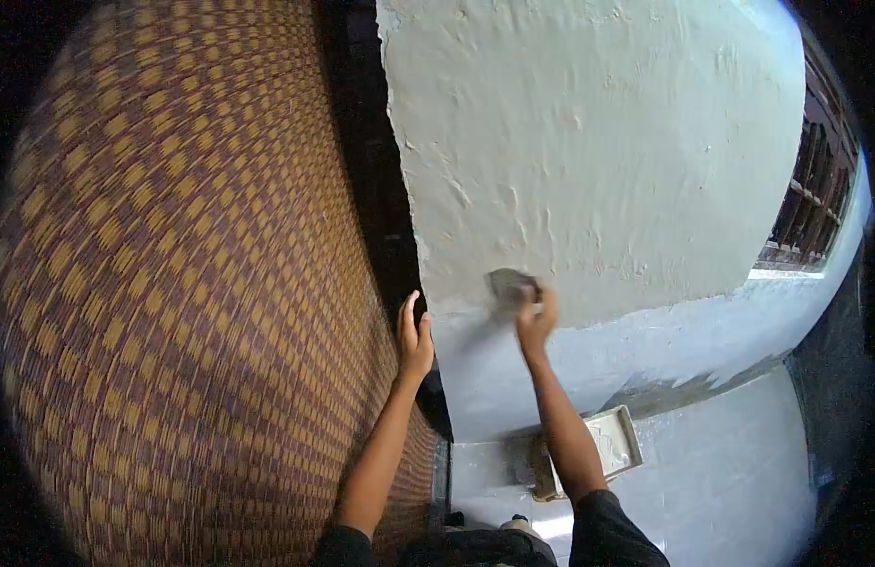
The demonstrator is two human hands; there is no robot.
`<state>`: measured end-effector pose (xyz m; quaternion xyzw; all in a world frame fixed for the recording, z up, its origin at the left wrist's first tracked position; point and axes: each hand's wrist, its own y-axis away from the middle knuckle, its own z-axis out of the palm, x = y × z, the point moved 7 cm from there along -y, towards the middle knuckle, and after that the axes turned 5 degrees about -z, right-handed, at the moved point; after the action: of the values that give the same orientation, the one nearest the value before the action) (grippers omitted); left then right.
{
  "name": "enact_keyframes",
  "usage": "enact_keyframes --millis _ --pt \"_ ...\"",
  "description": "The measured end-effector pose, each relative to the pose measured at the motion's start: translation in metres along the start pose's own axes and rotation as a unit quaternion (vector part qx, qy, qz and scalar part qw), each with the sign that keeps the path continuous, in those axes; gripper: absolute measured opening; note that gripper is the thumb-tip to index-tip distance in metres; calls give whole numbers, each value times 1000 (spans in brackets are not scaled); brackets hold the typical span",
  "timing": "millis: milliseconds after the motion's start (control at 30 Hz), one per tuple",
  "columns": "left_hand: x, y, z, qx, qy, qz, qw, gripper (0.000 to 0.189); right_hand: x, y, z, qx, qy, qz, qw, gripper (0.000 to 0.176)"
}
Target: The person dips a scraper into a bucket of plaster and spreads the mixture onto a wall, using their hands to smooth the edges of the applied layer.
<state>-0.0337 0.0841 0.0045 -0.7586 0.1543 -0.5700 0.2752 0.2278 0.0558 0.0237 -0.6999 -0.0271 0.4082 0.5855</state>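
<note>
My right hand (537,326) is closed on a grey flat-bladed putty knife (508,288), blurred by motion. Its blade is against the wall, low on the area of wet putty (589,170), which shows ridges and ripples. Below the putty's uneven lower border lies a band of bluish-white wall (608,354). At the wall's vertical left edge, my left hand (416,345) has its fingers stretched upward and apart from the thumb. Nothing is in it, and it rests at or very near the edge; exact contact is hard to tell.
A rectangular tray (629,439) with white paste stands on the pale tiled floor (712,463), partly behind my right forearm. A woven checked mat screen (211,283) rises on the left, beyond a dark gap. A barred window (815,194) is at the right.
</note>
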Motion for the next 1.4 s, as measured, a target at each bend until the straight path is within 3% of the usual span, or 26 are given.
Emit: enact_keyframes --millis 100,167,233,300,333,400,467,533,567,633,700,733,767,833,867,967,1067,1100,1167,1200,1233,1300,1333,1367,1400 --pt "-11 3 -7 18 4 -20 1000 43 19 -20 -51 186 -114 135 966 21" --pt "-9 7 -6 20 -1 -39 999 43 21 -19 -52 152 -83 109 979 18" --pt "-4 11 5 13 -11 -36 999 44 -5 -12 -24 15 -97 1 995 16" --pt "2 16 22 6 -18 -31 999 44 -36 -4 4 -122 -19 -176 977 19" --pt "6 19 29 5 -15 -24 1000 44 -34 -9 4 -123 -19 -175 977 19" --pt "17 27 37 5 -13 -35 999 44 -25 -25 2 -100 -2 -141 985 19" --pt "20 33 40 10 -14 -44 999 45 12 -56 -37 55 -50 21 997 20" --pt "14 43 38 18 -18 -37 999 45 55 -69 -84 146 -59 177 972 23" --pt "15 47 38 19 -22 -39 999 45 40 -79 -109 218 -79 147 962 23" --pt "14 57 42 31 -12 -82 996 44 56 -75 -111 202 -158 176 950 23" --pt "15 66 56 25 -11 -83 996 44 44 -67 -86 22 -146 130 980 23" --pt "16 68 65 21 -9 -81 996 44 31 -59 -69 -38 -115 23 992 21" --pt "21 70 73 18 -7 -81 997 44 16 -49 -52 -99 -83 -85 988 20" --pt "36 72 88 0 -29 -66 997 44 -8 -40 -34 -218 -41 -174 959 16" --pt "39 71 92 2 -27 -61 998 43 -6 -47 -38 -216 -38 -173 960 16" --pt "34 69 92 2 -29 -45 999 43 41 -91 -85 31 -51 -6 998 15" --pt "25 66 93 -6 -27 -56 998 45 95 -104 -149 183 -86 201 958 22" --pt "24 65 98 -7 -21 -56 998 45 99 -104 -149 183 -82 197 960 22" --pt "22 63 107 -12 -25 -64 998 45 94 -101 -147 199 -136 101 965 21" --pt "28 62 113 -16 -20 -65 998 45 87 -91 -129 95 -152 127 976 19" --pt "34 63 123 -26 -14 -68 997 44 68 -83 -111 3 -74 46 996 17" --pt "44 66 142 -44 -1 -75 996 43 15 -71 -86 -107 -58 -166 979 14" --pt "48 66 151 -55 10 -84 995 43 12 -65 -71 -186 -23 -168 968 12" --pt "47 69 158 -65 19 -93 993 43 16 -68 -76 -187 -19 -166 968 12" --pt "47 70 162 -68 19 -93 993 43 24 -78 -87 -127 -9 -141 982 13"
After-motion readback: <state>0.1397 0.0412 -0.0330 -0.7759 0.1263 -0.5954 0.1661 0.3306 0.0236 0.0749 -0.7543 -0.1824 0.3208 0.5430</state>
